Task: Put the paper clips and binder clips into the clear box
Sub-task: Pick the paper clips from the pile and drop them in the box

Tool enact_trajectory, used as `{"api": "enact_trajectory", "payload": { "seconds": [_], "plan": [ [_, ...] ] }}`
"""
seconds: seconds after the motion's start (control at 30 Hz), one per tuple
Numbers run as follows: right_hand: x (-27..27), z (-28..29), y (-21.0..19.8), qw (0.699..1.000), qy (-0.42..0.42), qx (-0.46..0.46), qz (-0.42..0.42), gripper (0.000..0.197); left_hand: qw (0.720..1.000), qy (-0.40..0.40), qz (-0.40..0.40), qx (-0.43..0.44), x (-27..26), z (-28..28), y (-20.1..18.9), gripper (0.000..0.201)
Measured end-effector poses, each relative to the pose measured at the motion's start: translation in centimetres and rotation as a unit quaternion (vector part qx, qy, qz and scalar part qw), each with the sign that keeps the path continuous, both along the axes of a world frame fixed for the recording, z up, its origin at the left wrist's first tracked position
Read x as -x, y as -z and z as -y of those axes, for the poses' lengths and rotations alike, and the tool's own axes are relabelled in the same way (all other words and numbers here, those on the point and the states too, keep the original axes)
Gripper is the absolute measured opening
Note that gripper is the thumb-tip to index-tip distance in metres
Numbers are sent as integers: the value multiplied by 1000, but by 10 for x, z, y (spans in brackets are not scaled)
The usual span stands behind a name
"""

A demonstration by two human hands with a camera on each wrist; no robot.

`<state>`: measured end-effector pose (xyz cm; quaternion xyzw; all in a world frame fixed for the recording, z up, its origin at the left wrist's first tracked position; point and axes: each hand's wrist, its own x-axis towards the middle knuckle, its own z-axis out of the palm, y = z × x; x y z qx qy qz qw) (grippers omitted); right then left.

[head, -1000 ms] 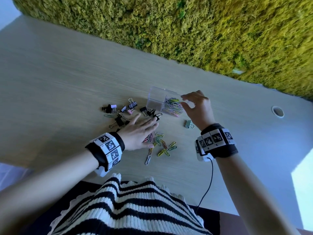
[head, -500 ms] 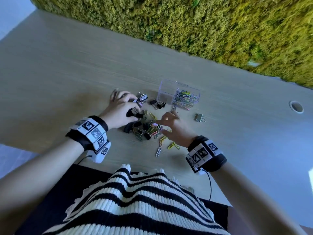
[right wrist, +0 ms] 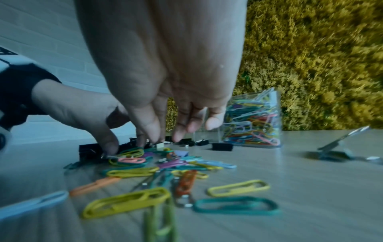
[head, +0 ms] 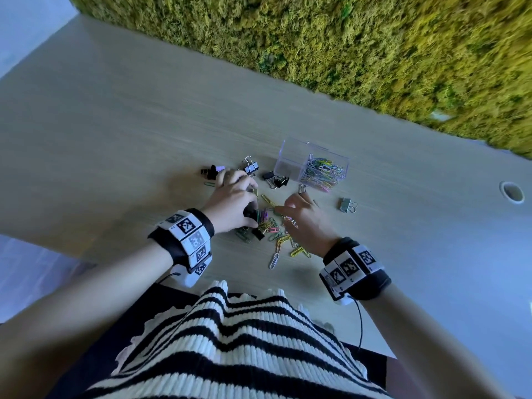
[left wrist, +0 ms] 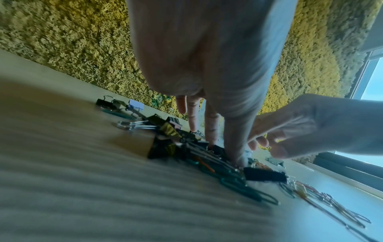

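Mostly bright paper clips (right wrist: 132,173), black binder clips (head: 276,180) — left hand (head: 234,201) apparently gripping some, right hand (head: 306,223) loosely spread.

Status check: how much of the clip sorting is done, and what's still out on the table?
Done: a heap of coloured paper clips fills one side of the clear box. In hand: the left hand and right hand are down on the mixed pile; whether either holds a clip is unclear. Left: loose paper clips, black binder clips and a silver binder clip, all on the table.
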<state>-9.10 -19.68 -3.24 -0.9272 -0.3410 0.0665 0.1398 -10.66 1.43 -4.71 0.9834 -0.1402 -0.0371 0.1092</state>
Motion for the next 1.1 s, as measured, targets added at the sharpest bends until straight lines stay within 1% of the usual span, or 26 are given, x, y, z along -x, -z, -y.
{"api": "enact_trajectory", "payload": {
  "seconds": [0.1, 0.17, 0.3, 0.4, 0.47, 0.6, 0.67, 0.73, 0.8, 0.93, 1.0, 1.1],
  "plan": [
    [-2, -5, -2, 998, 53, 14, -34, 30, 1000, -2, -10, -1, -1, 1, 0, 31],
    [-5, -2, -3, 996, 75, 35, -41, 29, 1000, 1, -2, 2, 0, 1, 1, 29],
    [-6, 3, -3, 991, 110, 38, -66, 33, 997, 21, 59, 35, 1, 1, -6, 29],
    [-6, 2, 0, 988, 131, 21, -80, 26, 992, 45, 102, 62, -2, 4, -14, 28],
    [-7, 1, 3, 985, 143, 10, -97, 22, 989, 30, 105, 104, -5, 4, -15, 28],
    [-11, 1, 3, 983, 139, -5, -123, 15, 971, -39, 78, 222, -7, 3, -11, 29],
    [-12, 2, 1, 979, 149, -33, -138, 9, 964, -58, 65, 252, -7, 1, -9, 28],
    [-13, 3, -3, 972, 168, -64, -151, 9, 960, -65, 57, 266, -9, -3, -9, 26],
    [-13, 5, -9, 966, 185, -87, -161, 14, 961, -77, 67, 257, -12, -10, -9, 24],
    [-17, 14, -16, 959, 201, -129, -150, 19, 973, -112, 101, 173, -18, -27, -14, 21],
    [-21, 16, -17, 962, 201, -127, -132, 19, 978, -122, 98, 138, -21, -35, -14, 20],
    [-27, 17, -14, 963, 205, -122, -129, 30, 985, -125, 81, 87, -24, -42, -12, 19]
  ]
}}
